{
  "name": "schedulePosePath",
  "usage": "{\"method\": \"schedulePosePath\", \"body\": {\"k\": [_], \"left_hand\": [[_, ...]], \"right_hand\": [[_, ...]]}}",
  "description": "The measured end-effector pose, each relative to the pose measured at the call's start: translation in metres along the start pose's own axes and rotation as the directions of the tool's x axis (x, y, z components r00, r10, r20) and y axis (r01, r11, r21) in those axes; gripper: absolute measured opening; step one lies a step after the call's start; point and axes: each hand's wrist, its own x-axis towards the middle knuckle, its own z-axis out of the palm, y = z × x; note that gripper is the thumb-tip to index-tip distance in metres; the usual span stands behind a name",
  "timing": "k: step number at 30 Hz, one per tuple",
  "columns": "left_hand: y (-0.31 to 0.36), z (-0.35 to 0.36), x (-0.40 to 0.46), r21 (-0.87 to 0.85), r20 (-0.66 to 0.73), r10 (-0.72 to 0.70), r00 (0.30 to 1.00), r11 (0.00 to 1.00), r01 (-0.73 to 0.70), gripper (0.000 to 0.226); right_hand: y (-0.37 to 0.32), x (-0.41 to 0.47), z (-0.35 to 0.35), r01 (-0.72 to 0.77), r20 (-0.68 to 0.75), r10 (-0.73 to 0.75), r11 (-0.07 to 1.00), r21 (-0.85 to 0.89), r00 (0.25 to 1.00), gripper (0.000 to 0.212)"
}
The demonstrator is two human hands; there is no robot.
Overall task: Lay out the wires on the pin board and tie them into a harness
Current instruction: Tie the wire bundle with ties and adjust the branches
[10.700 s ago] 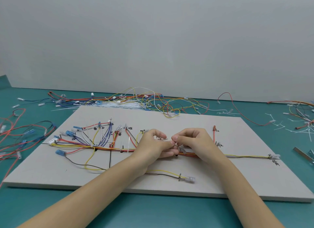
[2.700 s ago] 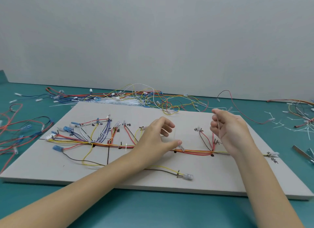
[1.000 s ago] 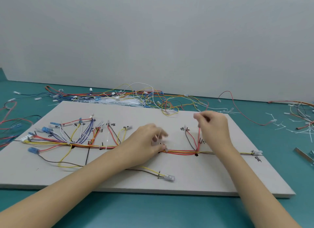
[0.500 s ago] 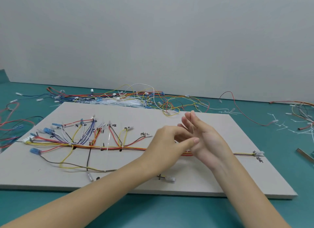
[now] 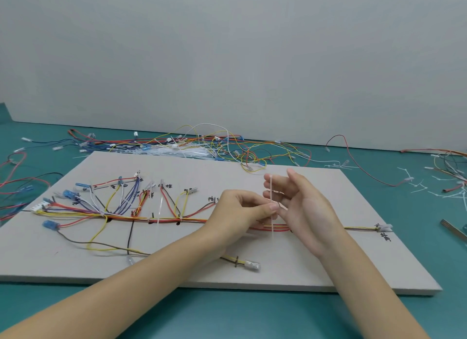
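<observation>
The grey pin board point(image 5: 316, 270) lies flat on the teal table. A harness of coloured wires point(image 5: 164, 221) runs along it from left to right, with branches fanning up at the left. Over the red and orange trunk point(image 5: 280, 228) stands a thin white cable tie point(image 5: 271, 199), upright. My left hand point(image 5: 240, 212) pinches the tie between thumb and fingertips. My right hand point(image 5: 303, 209) is just right of the tie, palm toward it and fingers spread, its fingertips at the tie's upper part. A clear connector point(image 5: 252, 265) lies on the board below my left wrist.
A heap of loose wires point(image 5: 227, 146) and a bundle of white cable ties point(image 5: 177, 150) lie behind the board. More wires lie at the left edge point(image 5: 15, 187) and far right point(image 5: 449, 161). Cut tie ends point(image 5: 417, 184) are scattered at the right, beside a metal tool point(image 5: 452, 233).
My hands have come together over the middle of the trunk. The left hand now pinches an upright cable tie there, and the right hand has opened next to it.
</observation>
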Motion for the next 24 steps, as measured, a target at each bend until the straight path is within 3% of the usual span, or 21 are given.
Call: {"method": "schedulePosePath", "body": {"k": [10, 17, 19, 21, 22, 24], "left_hand": [[0.003, 0.000, -0.003, 0.026, 0.023, -0.068, 0.997, 0.997, 0.068, 0.011], [-0.002, 0.003, 0.000, 0.033, 0.007, 0.014, 1.000, 0.999, -0.014, 0.006], [-0.004, 0.002, 0.002, 0.136, -0.007, 0.087, 0.996, 0.987, -0.085, 0.006], [-0.006, 0.001, 0.002, 0.373, 0.000, 0.235, 0.972, 0.902, -0.217, 0.005], [-0.007, -0.001, 0.001, 0.511, 0.050, 0.310, 0.950, 0.809, -0.291, 0.006], [-0.010, -0.001, 0.002, 0.752, 0.226, 0.359, 0.906, 0.526, -0.396, 0.017]], "right_hand": [[-0.001, -0.001, -0.003, 0.181, 0.007, -0.186, 0.945, -0.274, 0.983, 0.017], [-0.003, 0.001, -0.011, 0.182, -0.027, -0.203, 0.923, -0.339, 0.979, 0.021], [-0.008, 0.002, -0.017, 0.208, -0.051, -0.233, 0.932, -0.295, 0.971, 0.016], [-0.016, 0.003, -0.027, 0.255, -0.100, -0.296, 0.919, -0.300, 0.950, 0.011], [-0.019, 0.004, -0.032, 0.277, -0.123, -0.334, 0.898, -0.341, 0.934, 0.009], [-0.024, 0.007, -0.043, 0.308, -0.154, -0.404, 0.850, -0.427, 0.902, 0.005]]}}
